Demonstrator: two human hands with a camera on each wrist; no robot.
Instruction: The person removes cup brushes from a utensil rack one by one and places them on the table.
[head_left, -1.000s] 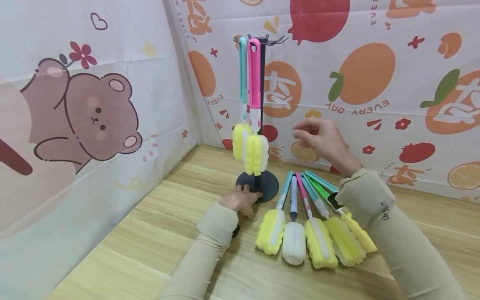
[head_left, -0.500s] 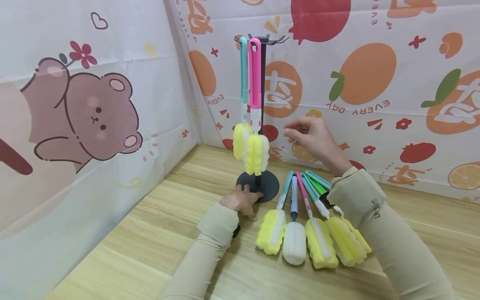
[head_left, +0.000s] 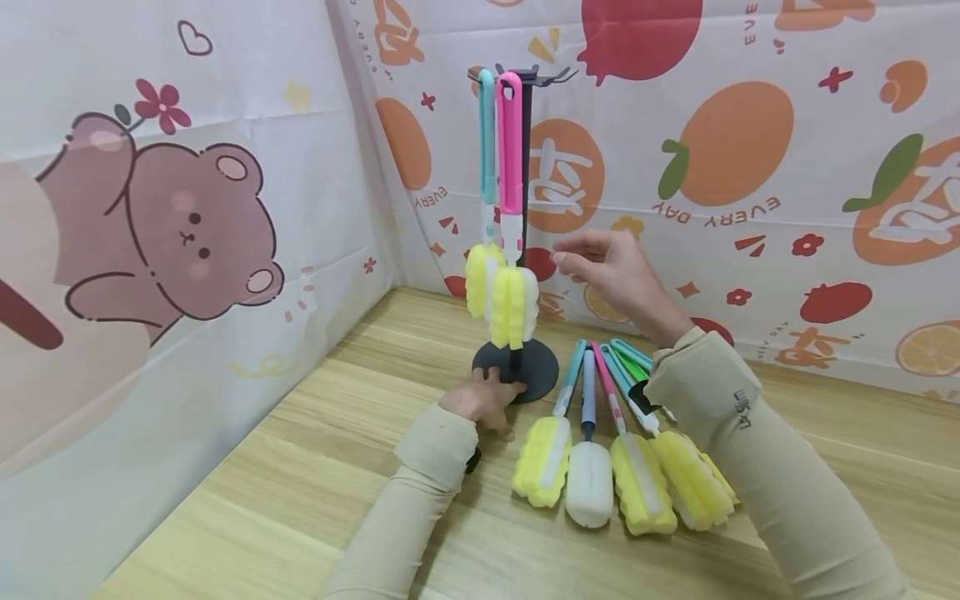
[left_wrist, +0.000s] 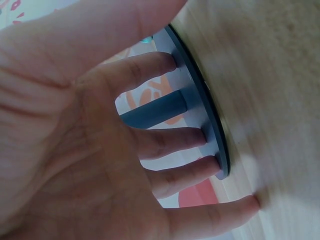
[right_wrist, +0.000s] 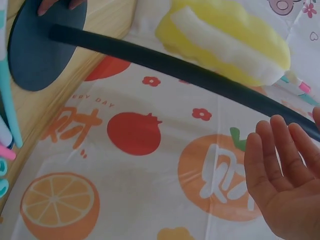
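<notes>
A black stand with a round base (head_left: 536, 371) and an upright pole (right_wrist: 165, 62) rises from the table. Two bottle brushes with yellow and white sponge heads hang from its top hooks (head_left: 551, 79): one has a teal handle (head_left: 487, 150), the other a pink handle (head_left: 511, 167). My left hand (head_left: 483, 402) rests spread on the base; in the left wrist view, several extended fingertips touch it and one touches the tabletop. To the right of the hanging brushes, my right hand (head_left: 618, 271) is raised in the air with relaxed fingers, holding nothing, apart from the pole.
Several more sponge brushes lie fanned on the wooden table (head_left: 300, 467), among them a white-headed one (head_left: 589, 483) and a yellow one (head_left: 643, 487). My right forearm partly covers the rightmost ones. Printed cloth walls (head_left: 750, 275) stand behind and to the left.
My right hand has moved left toward the stand, with its sleeve following. The left hand stays on the base, and the hanging brushes keep their places.
</notes>
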